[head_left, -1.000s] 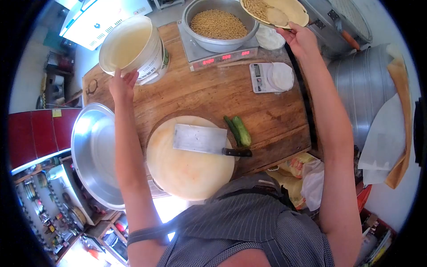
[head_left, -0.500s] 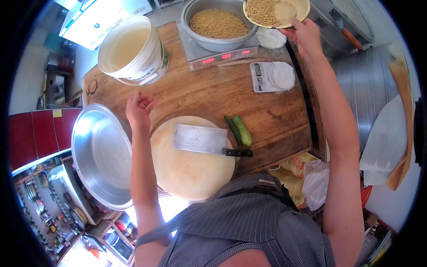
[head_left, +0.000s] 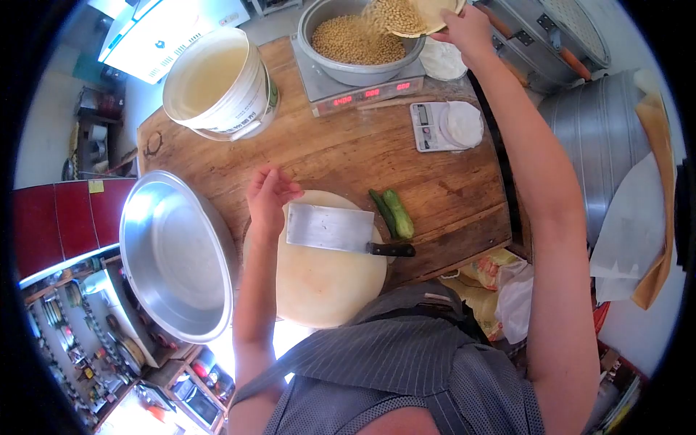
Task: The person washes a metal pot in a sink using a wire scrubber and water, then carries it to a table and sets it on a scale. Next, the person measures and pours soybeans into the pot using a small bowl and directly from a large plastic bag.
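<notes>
Pot [head_left: 355,72], wooden table [head_left: 341,148], red panels [head_left: 36,228]

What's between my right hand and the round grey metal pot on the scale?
In the head view, a shallow round cream bowl, held in your right hand, its tan beans spilling toward the pot.

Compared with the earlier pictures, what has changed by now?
The left hand has let go of the white bucket and come back to the round board, holding nothing visible. The right hand has swung the bowl leftward and tipped it, spilling beans into the metal pot. Bucket, cleaver and green vegetables stayed put.
</notes>
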`<state>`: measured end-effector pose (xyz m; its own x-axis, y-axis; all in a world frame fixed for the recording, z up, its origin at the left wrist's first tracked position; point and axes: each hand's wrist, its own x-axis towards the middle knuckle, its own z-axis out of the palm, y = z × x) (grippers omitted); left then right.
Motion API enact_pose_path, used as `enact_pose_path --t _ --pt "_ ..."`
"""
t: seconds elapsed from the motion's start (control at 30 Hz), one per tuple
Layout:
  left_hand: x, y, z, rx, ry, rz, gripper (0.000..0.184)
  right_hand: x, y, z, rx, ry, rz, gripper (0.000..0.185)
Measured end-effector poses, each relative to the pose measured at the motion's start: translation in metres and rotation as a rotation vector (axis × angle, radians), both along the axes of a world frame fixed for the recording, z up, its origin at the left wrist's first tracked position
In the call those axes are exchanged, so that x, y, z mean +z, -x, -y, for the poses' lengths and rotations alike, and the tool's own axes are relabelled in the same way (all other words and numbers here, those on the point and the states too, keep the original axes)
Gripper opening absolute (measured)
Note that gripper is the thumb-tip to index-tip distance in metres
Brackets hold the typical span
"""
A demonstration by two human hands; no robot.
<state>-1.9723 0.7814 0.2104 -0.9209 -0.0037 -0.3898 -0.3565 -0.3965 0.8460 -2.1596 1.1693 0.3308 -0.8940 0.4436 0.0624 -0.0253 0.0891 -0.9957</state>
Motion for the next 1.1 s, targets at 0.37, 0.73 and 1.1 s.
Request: enact_pose_path --t 0.37,0.73,1.1 --pt "-0.001 -0.002 -0.007 -0.021 0.01 0.036 0.015 -0.016 -0.035 -0.08 0.12 0.486 -0.014 0.031" --pt "0.02 0.024 -0.018 -0.015 0.087 0.003 0.02 0.0 -0.124 -0.074 0.08 0.456 0.015 0.028" --pt "0.006 0.17 -0.063 -0.039 0.098 -0.046 0.043 -0.029 -0.244 -0.055 -0.045 0.478 0.16 0.025"
